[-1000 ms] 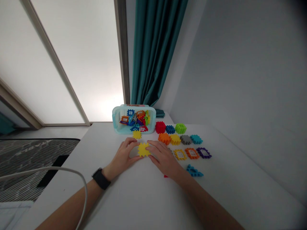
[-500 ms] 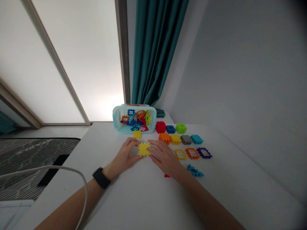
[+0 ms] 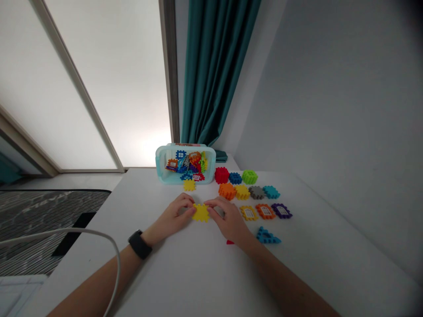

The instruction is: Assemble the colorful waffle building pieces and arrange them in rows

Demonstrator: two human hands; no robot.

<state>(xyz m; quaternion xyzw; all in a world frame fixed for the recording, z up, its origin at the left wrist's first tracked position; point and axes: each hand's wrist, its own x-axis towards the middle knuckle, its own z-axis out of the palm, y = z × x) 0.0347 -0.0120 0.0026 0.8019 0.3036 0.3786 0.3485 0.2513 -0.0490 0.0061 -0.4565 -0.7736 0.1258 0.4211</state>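
Observation:
Between my two hands is a yellow square building tile (image 3: pixel 201 212) with notched edges. My left hand (image 3: pixel 175 214), below a dark wristwatch, pinches its left edge between thumb and fingers. At the tile's right edge, my right hand (image 3: pixel 228 218) grips it the same way. Another yellow notched tile (image 3: pixel 189 185) lies just beyond, against the front of the bin. Close to my right hand lies a yellow window-frame tile (image 3: pixel 248 213). A red piece (image 3: pixel 230 242) shows only in part under my right wrist.
A pale blue bin (image 3: pixel 161 176) at the back holds many mixed pieces. To its right stand stacks sorted by colour, among them red (image 3: pixel 221 175), orange (image 3: pixel 227 191) and grey (image 3: pixel 257 192). A blue triangular stack (image 3: pixel 267 236) lies nearer. A white cable (image 3: pixel 115 251) crosses at left.
Both hands have brought the yellow tile slightly nearer to me and tilted it flatter. My left thumb has shifted up along its edge. The surrounding pieces stay put.

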